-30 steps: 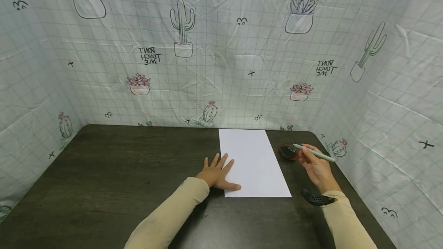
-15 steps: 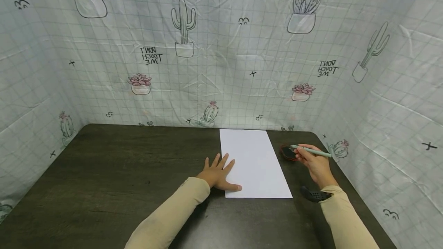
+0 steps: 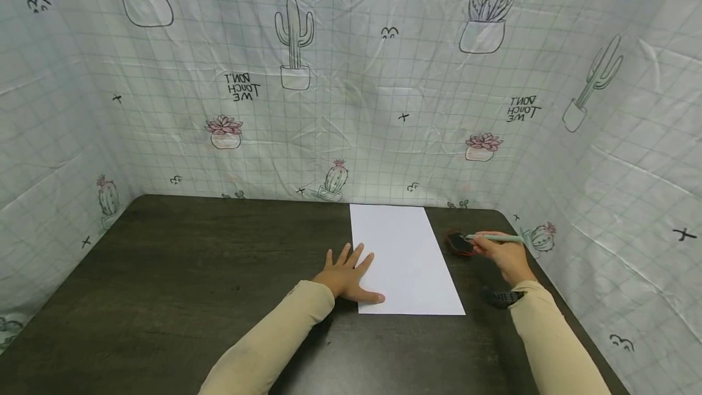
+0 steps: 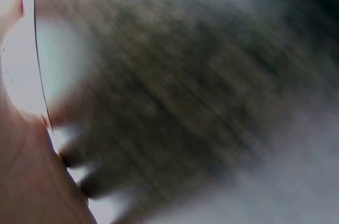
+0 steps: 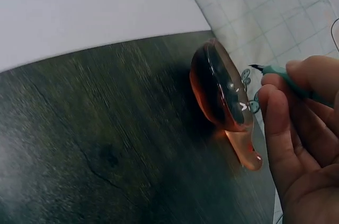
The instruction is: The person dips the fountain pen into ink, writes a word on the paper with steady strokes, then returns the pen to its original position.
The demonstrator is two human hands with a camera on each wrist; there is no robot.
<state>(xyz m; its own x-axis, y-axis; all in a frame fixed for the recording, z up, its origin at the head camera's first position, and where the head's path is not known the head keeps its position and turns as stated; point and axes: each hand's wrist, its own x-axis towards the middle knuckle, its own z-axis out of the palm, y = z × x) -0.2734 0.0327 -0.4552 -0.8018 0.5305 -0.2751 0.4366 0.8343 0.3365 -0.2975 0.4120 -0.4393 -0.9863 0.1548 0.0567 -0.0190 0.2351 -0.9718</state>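
Observation:
In the head view my left hand (image 3: pixel 347 278) lies with fingers spread over the left edge of a white sheet of paper (image 3: pixel 408 261). The left wrist view shows part of that hand (image 4: pixel 32 166), mostly blurred. My right hand (image 3: pixel 506 258) pinches a pale green brush (image 3: pixel 501 238) between thumb and fingers. Its dark pointed tip is at a small translucent orange-red dish (image 3: pixel 459 253) holding dark liquid, right of the paper. In the right wrist view the dish (image 5: pixel 200 99) has a short handle, and the brush (image 5: pixel 280 75) is beside its rim; contact cannot be told.
A dark wooden table (image 3: pixel 181 273) carries everything. Behind it and along both sides hangs a white grid-patterned cloth (image 3: pixel 362 90) printed with cacti. A black wrist strap (image 3: pixel 500 297) is at my right wrist, close to the table's right edge.
The brush in my right hand has swung to a flatter angle, its tip still over the dish. My left hand stays on the paper. The view has shifted slightly.

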